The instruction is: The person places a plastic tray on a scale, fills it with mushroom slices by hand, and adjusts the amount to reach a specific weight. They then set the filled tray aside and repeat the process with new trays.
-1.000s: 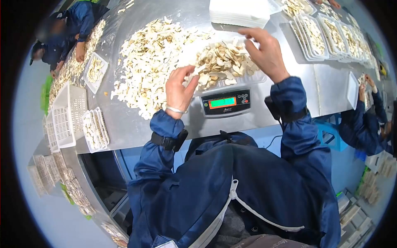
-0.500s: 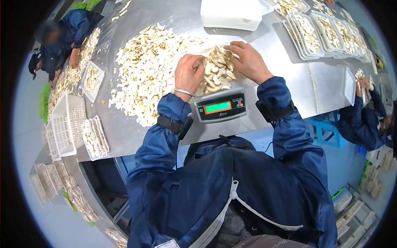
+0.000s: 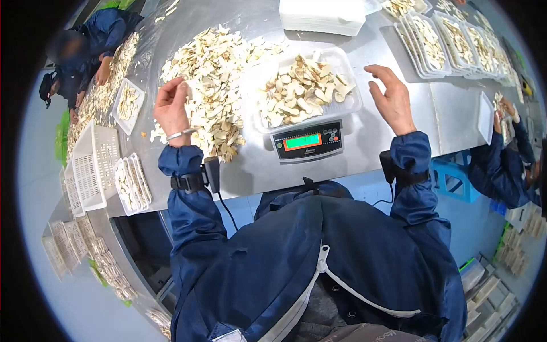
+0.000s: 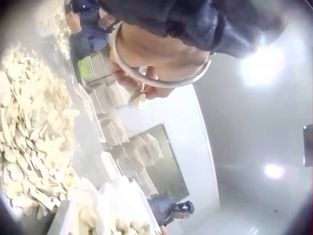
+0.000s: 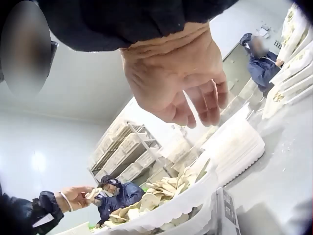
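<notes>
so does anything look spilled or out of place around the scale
Nothing looks damaged. Mushroom slices lie loose in a wide heap on the steel table left of the scale, and its tray is piled above the rim.

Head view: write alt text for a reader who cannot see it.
A person in a blue jacket holds both hands raised either side of a tray of mushroom slices on a digital scale. The left hand pinches slices over a loose pile; the right hand is open.
</notes>
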The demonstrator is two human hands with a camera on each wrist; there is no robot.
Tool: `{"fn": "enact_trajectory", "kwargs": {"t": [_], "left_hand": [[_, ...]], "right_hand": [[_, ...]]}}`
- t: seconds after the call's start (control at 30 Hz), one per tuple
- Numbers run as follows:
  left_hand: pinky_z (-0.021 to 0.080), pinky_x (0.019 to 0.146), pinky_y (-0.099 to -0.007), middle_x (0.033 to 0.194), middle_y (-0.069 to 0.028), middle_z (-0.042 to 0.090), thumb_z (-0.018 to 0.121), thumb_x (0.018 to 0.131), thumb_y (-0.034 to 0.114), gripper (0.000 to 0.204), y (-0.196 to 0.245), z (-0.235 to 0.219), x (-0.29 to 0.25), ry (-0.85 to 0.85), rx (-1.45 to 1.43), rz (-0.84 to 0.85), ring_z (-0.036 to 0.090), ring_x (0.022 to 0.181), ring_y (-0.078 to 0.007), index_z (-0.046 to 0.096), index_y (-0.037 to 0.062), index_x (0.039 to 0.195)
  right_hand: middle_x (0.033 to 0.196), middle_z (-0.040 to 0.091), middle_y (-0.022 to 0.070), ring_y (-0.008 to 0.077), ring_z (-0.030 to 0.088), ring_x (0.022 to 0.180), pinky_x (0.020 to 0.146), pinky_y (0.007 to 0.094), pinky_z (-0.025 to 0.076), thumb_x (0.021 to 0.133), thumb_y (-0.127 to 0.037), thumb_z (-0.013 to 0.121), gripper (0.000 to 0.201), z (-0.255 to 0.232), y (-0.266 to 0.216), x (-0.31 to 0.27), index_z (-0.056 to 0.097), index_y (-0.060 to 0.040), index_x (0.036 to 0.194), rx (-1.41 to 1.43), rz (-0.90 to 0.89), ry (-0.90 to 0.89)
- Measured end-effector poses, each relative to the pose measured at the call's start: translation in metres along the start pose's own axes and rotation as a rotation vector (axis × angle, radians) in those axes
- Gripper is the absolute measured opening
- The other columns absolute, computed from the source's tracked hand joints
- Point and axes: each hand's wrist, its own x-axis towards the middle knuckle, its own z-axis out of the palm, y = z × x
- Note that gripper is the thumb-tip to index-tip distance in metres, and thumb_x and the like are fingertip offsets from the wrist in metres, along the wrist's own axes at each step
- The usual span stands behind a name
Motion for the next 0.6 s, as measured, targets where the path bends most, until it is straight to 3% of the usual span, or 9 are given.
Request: {"fn": "enact_trajectory", "kwargs": {"t": [0.27,0.3,0.4,0.6], "left_hand": [[0.045,0.067,-0.0198,0.091,-0.0047,0.068,0.07,0.082,0.005,0.02,-0.024,-0.05,-0.001,0.144,0.078,0.006,0.06,0.078,-0.0077,0.068,-0.0001,0.101],[0.045,0.066,-0.0197,0.09,-0.0049,0.068,0.07,0.082,0.006,0.021,-0.023,-0.051,-0.003,0.161,0.088,0.003,0.06,0.078,-0.0076,0.068,-0.0004,0.102],[0.044,0.065,-0.0198,0.09,-0.0053,0.069,0.071,0.082,0.007,0.022,-0.023,-0.059,-0.003,0.2,0.122,-0.019,0.06,0.077,-0.0075,0.069,-0.0001,0.103],[0.045,0.066,-0.0203,0.097,-0.0044,0.07,0.067,0.087,0.016,0.023,-0.035,-0.076,0.002,0.248,0.125,-0.08,0.061,0.078,-0.0063,0.07,0.0031,0.106]], "right_hand": [[0.108,0.064,0.014,0.0283,0.064,0.094,0.082,0.0355,0.05,0.082,-0.008,0.055,0.027,-0.012,0.013,-0.039,0.064,-0.0045,0.108,-0.036,0.164,-0.002],[0.108,0.065,0.0098,0.0218,0.064,0.095,0.071,0.0305,0.049,0.084,-0.007,0.056,0.028,-0.013,0.016,-0.042,0.065,-0.0064,0.111,-0.049,0.173,-0.009],[0.107,0.066,0.0099,0.0216,0.064,0.095,0.069,0.0307,0.049,0.084,-0.007,0.056,0.027,-0.015,0.017,-0.048,0.065,-0.0063,0.11,-0.045,0.252,-0.025],[0.108,0.064,0.0137,0.0266,0.064,0.092,0.076,0.0352,0.051,0.083,-0.008,0.055,0.027,-0.013,0.015,-0.049,0.065,-0.0048,0.107,-0.029,0.203,0.003]]}}
